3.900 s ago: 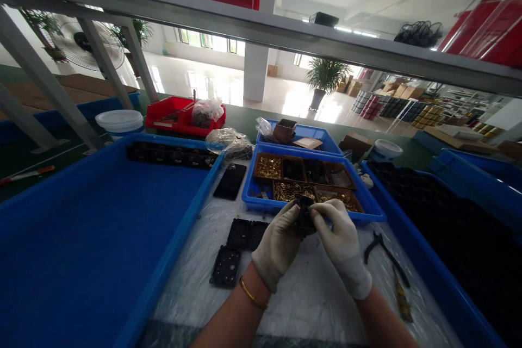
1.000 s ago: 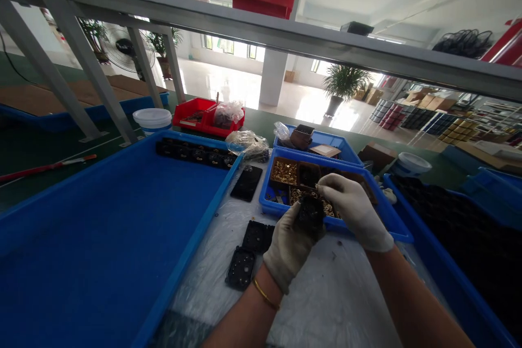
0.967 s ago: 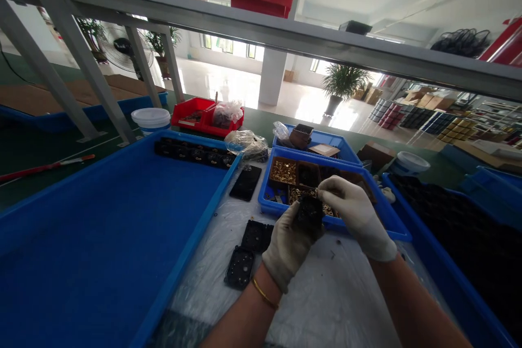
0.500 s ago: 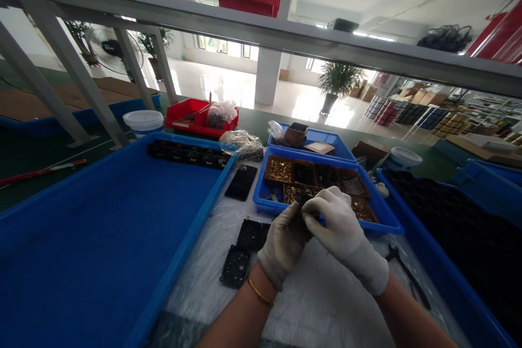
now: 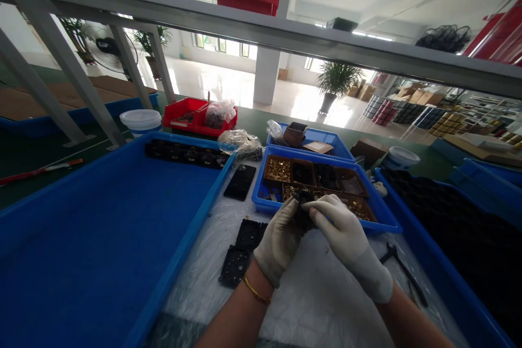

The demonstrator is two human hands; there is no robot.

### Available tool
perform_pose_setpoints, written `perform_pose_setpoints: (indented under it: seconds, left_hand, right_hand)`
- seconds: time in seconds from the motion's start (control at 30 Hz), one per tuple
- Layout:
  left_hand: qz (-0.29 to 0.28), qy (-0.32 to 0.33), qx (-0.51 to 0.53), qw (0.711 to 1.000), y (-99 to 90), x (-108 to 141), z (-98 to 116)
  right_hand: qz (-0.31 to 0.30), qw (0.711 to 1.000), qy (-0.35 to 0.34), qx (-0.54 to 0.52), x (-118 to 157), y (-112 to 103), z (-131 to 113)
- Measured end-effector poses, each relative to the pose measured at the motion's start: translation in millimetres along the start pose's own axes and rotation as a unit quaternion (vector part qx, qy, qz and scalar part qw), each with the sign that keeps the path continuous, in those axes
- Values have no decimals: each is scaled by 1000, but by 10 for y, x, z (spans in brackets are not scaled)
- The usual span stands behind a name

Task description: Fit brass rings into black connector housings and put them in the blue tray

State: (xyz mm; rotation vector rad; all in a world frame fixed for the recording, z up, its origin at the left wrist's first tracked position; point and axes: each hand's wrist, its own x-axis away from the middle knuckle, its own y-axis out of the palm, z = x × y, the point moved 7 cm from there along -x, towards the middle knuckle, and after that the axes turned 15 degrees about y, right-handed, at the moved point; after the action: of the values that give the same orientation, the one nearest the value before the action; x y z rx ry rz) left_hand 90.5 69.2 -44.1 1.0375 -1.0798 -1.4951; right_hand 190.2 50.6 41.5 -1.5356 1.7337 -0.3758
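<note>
In my gloved left hand (image 5: pixel 277 242) is a small black plastic housing (image 5: pixel 302 216), held up over the front edge of the blue parts tray (image 5: pixel 265 205). My gloved right hand (image 5: pixel 340 228) meets it from the right, thumb and forefinger pinched against its face. Whatever sits between those fingertips is too small and dark to make out. Two more black housing pieces, an upper one (image 5: pixel 249 234) and a lower one (image 5: pixel 234 266), lie left of my left wrist on the plastic-covered bench. Brass pieces (image 5: pixel 278 168) and black parts fill brown boxes in the tray.
A large blue tray (image 5: pixel 163 283) takes up the left, with a row of black assemblies (image 5: pixel 185 153) at its back. A black phone (image 5: pixel 240 182) lies beside it. Cutting pliers (image 5: pixel 402 272) rest right of my right wrist, near another blue tray holding black parts (image 5: pixel 457 217). A shelf beam (image 5: pixel 253 24) crosses overhead.
My right hand has shifted slightly down and its fingers have moved on the housing, straightening somewhat. My left hand still holds the housing, a little further left. The view has moved slightly.
</note>
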Motion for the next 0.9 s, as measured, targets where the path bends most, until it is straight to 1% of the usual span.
perform_pose_setpoints:
  seconds: [0.07,0.1,0.13,0.17,0.27,0.33,0.47,0.57,0.67,0.77,0.9]
  left_hand:
    - [27,14,13,999,12,-24,114]
    - [48,23,21,998,5,-39,180]
    - [70,35,28,997,-9,-56,250]
    - [90,47,33,994,-27,-72,318]
    - [130,74,41,988,-93,-114,463]
    - [141,74,45,986,-129,-129,491]
    - [141,61,56,986,-163,-139,465]
    - [139,57,52,987,-177,-140,446]
    - [127,45,41,990,-167,-143,430]
    - [120,40,42,991,-152,-148,423]
    - [113,44,21,992,-159,-145,394]
  right_hand:
    - [41,998,42,-37,-110,-87,168]
    - [59,995,66,-34,-182,-119,271]
    - [60,994,86,-9,-264,-119,374]
    - [40,993,103,31,-348,-85,473]
    - [-75,978,120,152,-557,127,722]
    - [-118,968,119,189,-658,241,813]
    - [-157,949,124,243,-821,425,864]
    - [-170,935,140,277,-907,531,875]
    - [-176,930,158,280,-949,591,900]
    - [-151,939,181,249,-945,540,925]
    - [-85,966,192,152,-818,334,877]
